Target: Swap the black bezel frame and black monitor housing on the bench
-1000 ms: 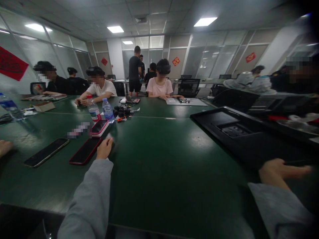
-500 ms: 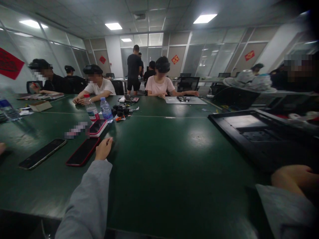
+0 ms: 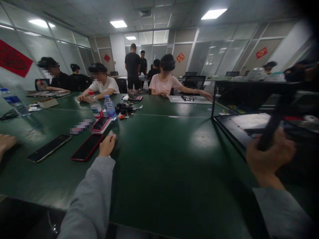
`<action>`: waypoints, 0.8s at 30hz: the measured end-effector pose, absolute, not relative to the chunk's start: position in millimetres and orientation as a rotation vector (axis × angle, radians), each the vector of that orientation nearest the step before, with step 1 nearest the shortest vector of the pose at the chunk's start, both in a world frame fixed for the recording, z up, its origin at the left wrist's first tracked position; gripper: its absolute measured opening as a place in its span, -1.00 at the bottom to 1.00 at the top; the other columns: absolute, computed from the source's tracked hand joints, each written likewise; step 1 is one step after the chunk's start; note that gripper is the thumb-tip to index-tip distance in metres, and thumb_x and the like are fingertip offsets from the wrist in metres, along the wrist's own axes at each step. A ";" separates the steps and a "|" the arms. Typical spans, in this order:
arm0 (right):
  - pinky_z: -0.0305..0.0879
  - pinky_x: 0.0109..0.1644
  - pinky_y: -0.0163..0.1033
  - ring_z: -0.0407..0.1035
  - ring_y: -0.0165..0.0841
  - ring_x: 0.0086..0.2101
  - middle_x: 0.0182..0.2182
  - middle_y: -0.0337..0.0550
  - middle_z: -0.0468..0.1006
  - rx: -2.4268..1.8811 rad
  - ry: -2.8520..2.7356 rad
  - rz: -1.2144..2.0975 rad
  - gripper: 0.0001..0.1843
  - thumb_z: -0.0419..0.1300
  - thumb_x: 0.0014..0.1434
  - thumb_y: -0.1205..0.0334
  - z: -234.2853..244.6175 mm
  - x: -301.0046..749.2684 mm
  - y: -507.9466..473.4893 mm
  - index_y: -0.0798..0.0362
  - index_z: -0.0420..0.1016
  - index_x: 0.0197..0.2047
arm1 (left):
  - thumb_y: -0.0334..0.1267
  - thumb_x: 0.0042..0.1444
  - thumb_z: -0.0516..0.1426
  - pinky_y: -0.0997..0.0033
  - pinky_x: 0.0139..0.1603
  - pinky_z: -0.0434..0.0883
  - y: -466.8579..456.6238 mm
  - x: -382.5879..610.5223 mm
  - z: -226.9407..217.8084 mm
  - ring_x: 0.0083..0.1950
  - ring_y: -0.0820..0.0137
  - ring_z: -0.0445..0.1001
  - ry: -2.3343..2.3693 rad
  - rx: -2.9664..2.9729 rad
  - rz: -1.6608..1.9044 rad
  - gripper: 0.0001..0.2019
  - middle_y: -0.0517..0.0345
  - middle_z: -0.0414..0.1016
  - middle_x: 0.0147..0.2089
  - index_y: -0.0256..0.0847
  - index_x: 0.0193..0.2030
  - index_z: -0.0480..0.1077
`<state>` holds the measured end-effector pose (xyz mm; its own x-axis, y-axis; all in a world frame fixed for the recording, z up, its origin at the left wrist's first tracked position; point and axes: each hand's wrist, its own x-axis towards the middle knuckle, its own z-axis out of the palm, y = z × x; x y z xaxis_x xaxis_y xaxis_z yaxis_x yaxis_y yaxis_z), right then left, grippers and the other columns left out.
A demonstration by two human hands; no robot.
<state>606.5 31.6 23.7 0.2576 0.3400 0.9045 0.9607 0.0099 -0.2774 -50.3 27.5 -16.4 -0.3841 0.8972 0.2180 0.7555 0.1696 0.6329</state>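
Observation:
My right hand is closed around one side of a black rectangular frame, like a screen bezel, which stands tilted up off the table. Under and behind it lies a black casing with a pale panel inside; its right part is in dark shadow. On the green table rests my left hand, its fingers curled together with nothing seen in them. Just left of that hand lies a phone with a red edge.
Farther left lies another dark phone. A phone in a pink case sits before two water bottles, one red-capped, one blue-capped. Dark cables lie beside them. Another person's hand rests at the left edge. People sit across the table.
My right hand has lifted the black frame from the casing, tilting it upward. The view has shifted slightly; my left hand stays beside the red-edged phone. A person opposite has stretched out an arm.

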 end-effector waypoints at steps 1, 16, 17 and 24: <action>0.14 0.21 0.32 0.26 0.16 0.18 0.10 0.36 0.41 -1.508 -1.310 -0.773 -0.26 0.15 0.18 0.08 23.0 594.8 32.3 0.14 0.16 0.38 | 0.04 0.34 -0.08 0.19 0.18 0.33 27.5 -49.8 -16.3 0.13 0.20 0.48 2.223 1.600 1.043 -0.57 0.02 0.54 0.14 -0.08 0.10 0.47; 0.44 -0.10 -0.05 0.49 -0.26 -0.34 -0.31 -0.09 0.54 -1.345 -1.343 -0.324 -0.27 -0.06 0.36 0.00 26.8 505.1 22.3 0.15 -0.06 0.48 | 0.19 0.17 0.15 0.24 0.08 0.42 24.5 -8.2 -1.8 0.07 0.25 0.51 1.910 1.696 1.562 -0.16 -0.18 0.37 0.27 -0.21 0.44 0.00; 0.44 -0.19 -0.10 0.47 -0.30 -0.42 -0.31 -0.10 0.53 -1.352 -1.345 -0.239 -0.29 -0.08 0.37 -0.01 22.8 504.2 26.1 0.14 -0.05 0.47 | 0.18 0.18 0.15 0.24 0.06 0.42 22.9 -4.1 -0.6 0.05 0.25 0.53 1.904 1.707 1.564 -0.18 -0.15 0.40 0.25 -0.19 0.44 0.00; 0.44 -0.19 -0.10 0.46 -0.27 -0.37 -0.26 -0.07 0.52 -1.448 -1.434 0.076 -0.35 -0.08 0.36 -0.09 -9.7 497.8 53.9 0.09 0.00 0.38 | 0.09 0.36 -0.06 0.31 -0.13 0.44 15.8 2.6 4.8 -0.36 0.40 0.54 1.973 1.601 1.613 -0.45 0.06 0.60 -0.05 -0.19 0.35 0.13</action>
<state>497.8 53.9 -9.7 0.2799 0.7579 0.5893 0.6918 0.2664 -0.6712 2.6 15.8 4.8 -0.4276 0.7653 0.4812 0.6238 -0.1354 0.7697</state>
